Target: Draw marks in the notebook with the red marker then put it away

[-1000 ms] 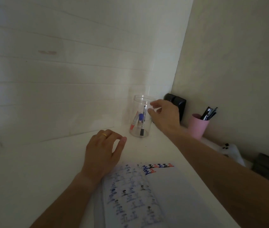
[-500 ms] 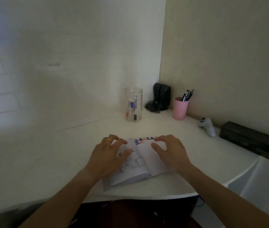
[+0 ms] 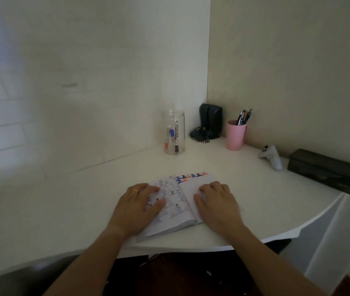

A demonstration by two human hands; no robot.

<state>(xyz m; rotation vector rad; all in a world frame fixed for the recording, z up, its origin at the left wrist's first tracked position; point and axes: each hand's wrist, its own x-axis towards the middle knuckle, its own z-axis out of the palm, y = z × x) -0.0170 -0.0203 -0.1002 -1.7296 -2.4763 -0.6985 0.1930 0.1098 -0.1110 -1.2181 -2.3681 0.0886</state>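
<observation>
Open notebook [image 3: 180, 199], desk centre: tally marks along the top of its right page. Left hand [image 3: 139, 204] and right hand [image 3: 216, 204] spread flat on its pages, holding nothing. Red marker [image 3: 167, 136] stands in clear jar [image 3: 173, 132] at twelve o'clock. Task apparently complete.

My left hand [image 3: 138, 207] and right hand [image 3: 217, 205] lie flat on the open notebook [image 3: 177, 201] at frame centre, markers in the clear jar [image 3: 173, 132] above.

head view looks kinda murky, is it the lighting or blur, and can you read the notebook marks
Head view: dim, flat lighting, no glare; wide-angle bend curves the desk edge; left wall brickwork smeared. Notebook marks at the top read as red, blue and black; the left page is too soft to read.
</observation>
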